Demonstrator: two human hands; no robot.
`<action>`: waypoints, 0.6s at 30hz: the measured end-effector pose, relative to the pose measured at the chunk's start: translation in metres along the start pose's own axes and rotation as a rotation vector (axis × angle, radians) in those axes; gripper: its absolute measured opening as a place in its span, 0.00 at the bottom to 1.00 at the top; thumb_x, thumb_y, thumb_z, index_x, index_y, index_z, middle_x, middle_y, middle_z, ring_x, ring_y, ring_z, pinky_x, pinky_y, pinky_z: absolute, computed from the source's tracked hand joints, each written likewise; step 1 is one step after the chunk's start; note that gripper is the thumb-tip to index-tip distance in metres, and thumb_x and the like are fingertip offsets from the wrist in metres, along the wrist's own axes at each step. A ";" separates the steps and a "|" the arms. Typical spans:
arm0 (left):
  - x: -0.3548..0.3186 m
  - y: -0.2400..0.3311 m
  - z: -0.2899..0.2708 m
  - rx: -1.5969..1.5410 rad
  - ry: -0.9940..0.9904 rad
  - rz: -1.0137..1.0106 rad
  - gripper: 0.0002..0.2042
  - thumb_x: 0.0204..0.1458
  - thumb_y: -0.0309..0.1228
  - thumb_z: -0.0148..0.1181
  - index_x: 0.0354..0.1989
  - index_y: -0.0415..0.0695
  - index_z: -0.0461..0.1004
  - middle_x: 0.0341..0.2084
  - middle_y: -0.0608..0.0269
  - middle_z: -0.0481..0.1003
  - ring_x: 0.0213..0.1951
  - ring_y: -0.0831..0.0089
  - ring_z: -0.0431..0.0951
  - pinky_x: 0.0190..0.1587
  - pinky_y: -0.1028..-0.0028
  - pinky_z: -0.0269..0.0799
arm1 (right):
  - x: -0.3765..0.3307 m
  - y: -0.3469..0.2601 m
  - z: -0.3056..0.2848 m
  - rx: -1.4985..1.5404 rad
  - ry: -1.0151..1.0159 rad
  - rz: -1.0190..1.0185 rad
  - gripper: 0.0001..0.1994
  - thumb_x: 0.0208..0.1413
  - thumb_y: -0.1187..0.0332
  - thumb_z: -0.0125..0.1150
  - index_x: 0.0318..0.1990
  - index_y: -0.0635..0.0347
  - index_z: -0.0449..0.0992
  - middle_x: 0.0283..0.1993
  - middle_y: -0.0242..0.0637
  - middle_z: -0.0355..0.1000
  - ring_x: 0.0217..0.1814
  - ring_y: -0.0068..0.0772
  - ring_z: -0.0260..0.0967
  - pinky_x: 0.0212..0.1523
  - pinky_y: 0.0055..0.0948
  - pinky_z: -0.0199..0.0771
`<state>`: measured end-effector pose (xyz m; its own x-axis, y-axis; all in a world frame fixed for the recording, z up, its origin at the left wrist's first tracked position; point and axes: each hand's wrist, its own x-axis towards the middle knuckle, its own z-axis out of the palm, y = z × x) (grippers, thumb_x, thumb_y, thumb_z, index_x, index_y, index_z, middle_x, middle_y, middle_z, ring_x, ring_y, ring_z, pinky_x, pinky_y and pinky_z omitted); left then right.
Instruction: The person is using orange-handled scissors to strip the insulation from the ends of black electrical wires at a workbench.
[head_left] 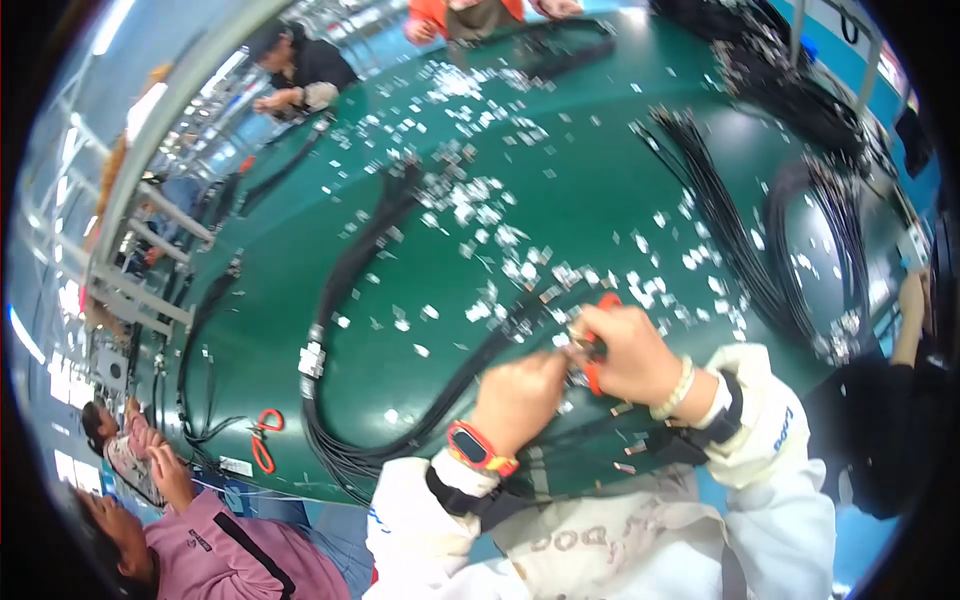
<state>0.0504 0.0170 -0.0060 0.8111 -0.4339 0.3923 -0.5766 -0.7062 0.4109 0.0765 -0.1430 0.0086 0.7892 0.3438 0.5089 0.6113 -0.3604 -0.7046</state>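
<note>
My right hand (635, 360) is closed around orange-handled scissors (610, 301), whose blades are hidden by my fingers. Close beside it, my left hand (515, 405) makes a pinch, its fingertips almost touching the right ones. A small shiny bit shows between the two hands, too blurred to name. Past my left hand runs a bundle of black cables (345, 290), curving left across the green table (590, 190) with a white label (312, 360) around it. Several loose cable ends with small connectors (625, 467) lie just below my right hand.
Small white pieces (470, 200) are strewn over the table. Other orange-handled scissors (265, 440) lie at the left edge. More cable bundles (715, 190) rest at right and far right. People sit around, including one in a pink sleeve (230, 550) and one in dark clothing (870, 430).
</note>
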 end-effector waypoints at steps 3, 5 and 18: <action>0.005 0.000 0.002 0.127 -0.166 0.053 0.03 0.43 0.26 0.54 0.26 0.41 0.70 0.16 0.57 0.71 0.18 0.60 0.72 0.18 0.66 0.66 | 0.006 -0.002 -0.015 -0.023 -0.060 -0.020 0.10 0.38 0.79 0.62 0.22 0.61 0.63 0.17 0.38 0.64 0.19 0.37 0.65 0.21 0.28 0.62; 0.009 -0.001 0.000 -0.049 0.040 0.114 0.02 0.45 0.23 0.54 0.26 0.38 0.71 0.15 0.61 0.71 0.16 0.70 0.72 0.17 0.73 0.66 | 0.007 0.000 -0.027 0.012 -0.004 0.034 0.10 0.38 0.78 0.62 0.22 0.61 0.63 0.18 0.37 0.65 0.20 0.34 0.66 0.22 0.27 0.63; 0.001 0.012 -0.013 -0.554 0.010 -0.261 0.04 0.49 0.22 0.53 0.30 0.32 0.70 0.19 0.65 0.72 0.19 0.83 0.72 0.22 0.86 0.65 | -0.005 0.012 -0.022 0.713 -0.070 0.412 0.15 0.39 0.80 0.63 0.24 0.58 0.59 0.27 0.37 0.71 0.34 0.24 0.70 0.35 0.23 0.70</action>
<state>0.0429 0.0154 0.0104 0.9330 -0.2787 0.2277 -0.3270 -0.3916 0.8601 0.0809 -0.1684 0.0087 0.9220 0.3660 0.1262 0.0714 0.1596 -0.9846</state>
